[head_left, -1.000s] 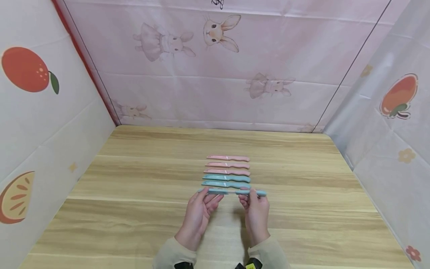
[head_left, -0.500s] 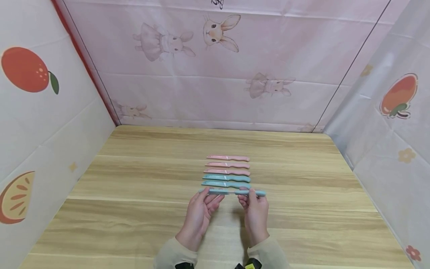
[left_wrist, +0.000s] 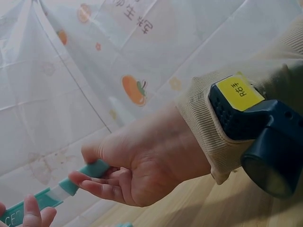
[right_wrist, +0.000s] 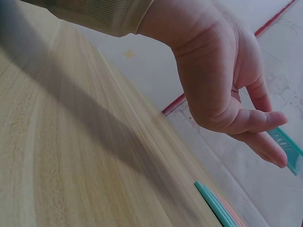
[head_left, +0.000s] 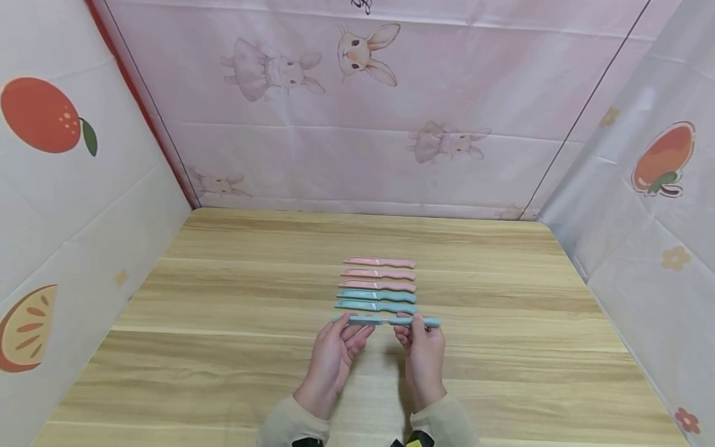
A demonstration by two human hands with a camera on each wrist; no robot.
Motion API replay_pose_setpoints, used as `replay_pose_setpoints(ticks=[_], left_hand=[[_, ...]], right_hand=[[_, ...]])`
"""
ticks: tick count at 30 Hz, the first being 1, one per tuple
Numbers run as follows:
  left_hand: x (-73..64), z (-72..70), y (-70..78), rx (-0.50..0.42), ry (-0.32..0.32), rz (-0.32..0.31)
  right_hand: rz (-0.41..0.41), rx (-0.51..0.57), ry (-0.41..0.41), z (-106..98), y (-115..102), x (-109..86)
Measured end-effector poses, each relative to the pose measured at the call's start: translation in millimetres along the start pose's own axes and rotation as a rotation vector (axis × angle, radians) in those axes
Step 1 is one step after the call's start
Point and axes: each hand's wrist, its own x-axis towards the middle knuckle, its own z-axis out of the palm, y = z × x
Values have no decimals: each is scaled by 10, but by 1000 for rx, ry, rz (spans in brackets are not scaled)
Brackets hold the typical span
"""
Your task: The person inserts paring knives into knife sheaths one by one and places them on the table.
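Observation:
Above the table, a small turquoise knife (head_left: pixel 402 321) is held level between the two hands. My left hand (head_left: pixel 328 363) pinches its turquoise sheath (head_left: pixel 365 320) between thumb and fingers. My right hand (head_left: pixel 427 363) pinches the handle (left_wrist: pixel 97 168). A short pale strip of blade (left_wrist: pixel 57 193) shows between sheath and handle; the rest of the blade is inside the sheath. Just beyond lie two turquoise knives (head_left: pixel 395 307) in sheaths, with handles to the right. In the right wrist view, the left fingers hold the sheath near its tip.
Farther back on the wooden table (head_left: pixel 223 354), three sheathed pink knives (head_left: pixel 395 274) lie parallel to the turquoise ones. A pink printed sheet (head_left: pixel 357 167) hangs behind the table, and white printed sheets (head_left: pixel 61 217) stand at both sides.
The hands have drawn slightly closer together. The gap between the sheath and the handle has narrowed, so less blade shows. The knives on the table have stayed put.

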Motion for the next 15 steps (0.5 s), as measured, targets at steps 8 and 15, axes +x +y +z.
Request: replay_pose_setpoints(ticks=[8,15], left_hand=[[-12,17,1,1,-7,-5],[-12,30,7,-9,-13,-3]], right_hand=[[-10,15,1,-4,17,10],[-20,22,4,-1,27,6]])
